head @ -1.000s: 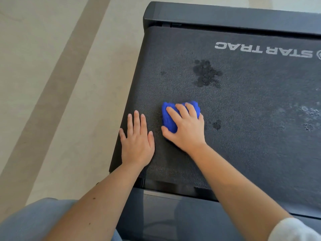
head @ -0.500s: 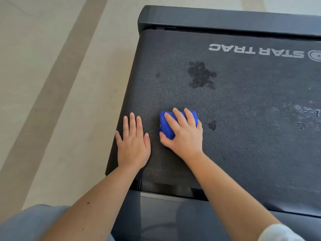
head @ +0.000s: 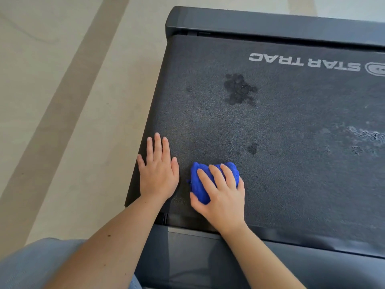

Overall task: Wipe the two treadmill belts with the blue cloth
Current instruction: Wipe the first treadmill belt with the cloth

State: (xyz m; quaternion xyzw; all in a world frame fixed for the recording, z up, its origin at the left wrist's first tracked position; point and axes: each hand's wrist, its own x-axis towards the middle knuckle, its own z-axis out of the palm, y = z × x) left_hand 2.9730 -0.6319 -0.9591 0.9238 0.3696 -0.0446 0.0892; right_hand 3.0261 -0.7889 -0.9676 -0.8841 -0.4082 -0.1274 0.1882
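R hand (head: 220, 197) fingers curled on blue cloth (head: 199, 184), L hand (head: 158, 174) flat w/ fingers straight on treadmill belt (head: 291, 132)

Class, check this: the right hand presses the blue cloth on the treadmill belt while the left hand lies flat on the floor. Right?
No. The head view shows the left hand lying flat on the treadmill belt, not the floor. The right hand does press the blue cloth on the belt.
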